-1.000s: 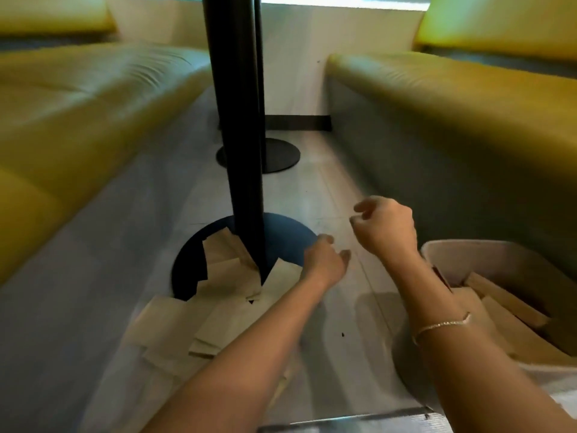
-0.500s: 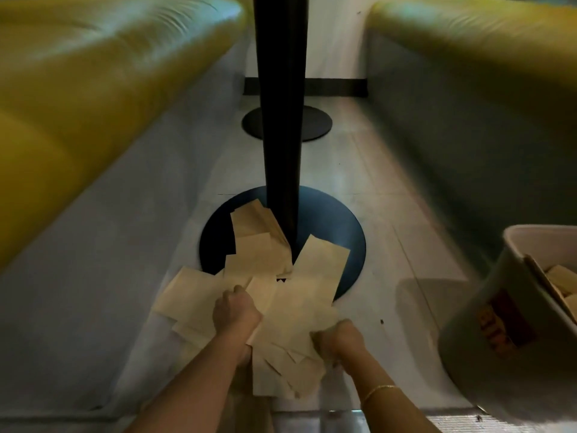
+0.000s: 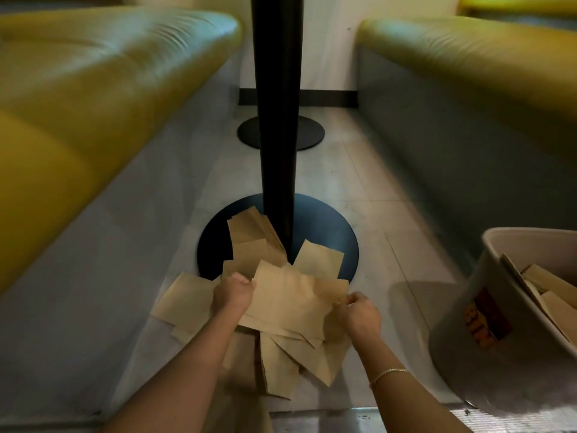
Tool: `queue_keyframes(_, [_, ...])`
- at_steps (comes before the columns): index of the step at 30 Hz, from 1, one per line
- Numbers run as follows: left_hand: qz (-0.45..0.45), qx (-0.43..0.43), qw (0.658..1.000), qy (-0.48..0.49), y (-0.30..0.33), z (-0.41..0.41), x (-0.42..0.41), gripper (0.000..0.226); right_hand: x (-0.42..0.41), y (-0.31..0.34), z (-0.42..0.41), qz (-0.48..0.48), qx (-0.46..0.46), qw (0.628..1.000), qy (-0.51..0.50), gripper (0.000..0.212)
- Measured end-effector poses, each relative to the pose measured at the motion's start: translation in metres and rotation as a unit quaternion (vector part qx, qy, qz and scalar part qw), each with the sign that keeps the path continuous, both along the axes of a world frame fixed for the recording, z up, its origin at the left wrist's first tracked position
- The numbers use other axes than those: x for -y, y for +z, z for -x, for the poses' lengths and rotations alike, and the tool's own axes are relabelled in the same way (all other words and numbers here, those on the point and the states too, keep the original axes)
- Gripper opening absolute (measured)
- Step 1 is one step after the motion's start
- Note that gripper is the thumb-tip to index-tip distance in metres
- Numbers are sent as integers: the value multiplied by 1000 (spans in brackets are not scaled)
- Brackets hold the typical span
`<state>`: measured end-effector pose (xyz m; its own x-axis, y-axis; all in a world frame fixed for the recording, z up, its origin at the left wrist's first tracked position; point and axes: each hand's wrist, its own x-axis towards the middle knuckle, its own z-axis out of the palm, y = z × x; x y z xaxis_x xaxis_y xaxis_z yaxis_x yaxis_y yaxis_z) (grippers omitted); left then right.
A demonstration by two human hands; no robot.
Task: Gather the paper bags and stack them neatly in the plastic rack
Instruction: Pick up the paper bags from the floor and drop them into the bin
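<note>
Brown paper bags [image 3: 293,303], flat and loosely fanned, were held up off the floor between both hands, where half a second earlier the same bundle had sat lower in the pile with the hands pressed down into it. The left hand [image 3: 233,292] gripped the left edge of the bundle with curled fingers; the right hand [image 3: 359,310] pinched the right edge between thumb and fingertips (a thin bracelet [image 3: 388,372] showed on that wrist). A second before, both hands had been bare and in the air above the floor, holding nothing.

The top bag lay with its long axis running roughly left to right between the hands, tilted so that its left corner pointed up and away. Below it other bags splayed out toward the person, their long axes pointing down and to the right.

More loose bags [image 3: 249,232] stayed on the floor, some overlapping the round dark base [image 3: 327,226] of the black table post [image 3: 276,120], one leaning against the post. The plastic rack [image 3: 487,314], pale and tilted, stood to the right, well apart from the hands, with several bags lying aslant inside it. Yellow bench seats [image 3: 78,89] ran along both sides.
</note>
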<state>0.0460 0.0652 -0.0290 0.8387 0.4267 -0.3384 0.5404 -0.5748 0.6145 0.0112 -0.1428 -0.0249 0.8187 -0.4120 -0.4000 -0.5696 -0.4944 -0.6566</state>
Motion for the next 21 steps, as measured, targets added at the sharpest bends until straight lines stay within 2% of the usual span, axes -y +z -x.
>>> queue_keyframes(7, [108,46,992,46,20,8,-2,15,7,59,-15,12,108,994,17,13])
queue_keyframes(9, [105,58,992,41,28,10,0,19,11,86,-17,26,151,988,24,18])
queue_keyframes(12, [96,96,990,39,45,11,5,6,23,131,-15,47,210,976,25,27])
queue_keyframes(14, [82,126,987,52,64,10,11,17,34,162,-11,66,248,966,20,32])
queue_keyframes(17, [90,201,974,59,105,6,32,30,68,214,2,110,316,942,-16,34])
queue_keyframes(21, [110,287,951,32,164,0,83,30,139,285,26,222,356,901,-110,34])
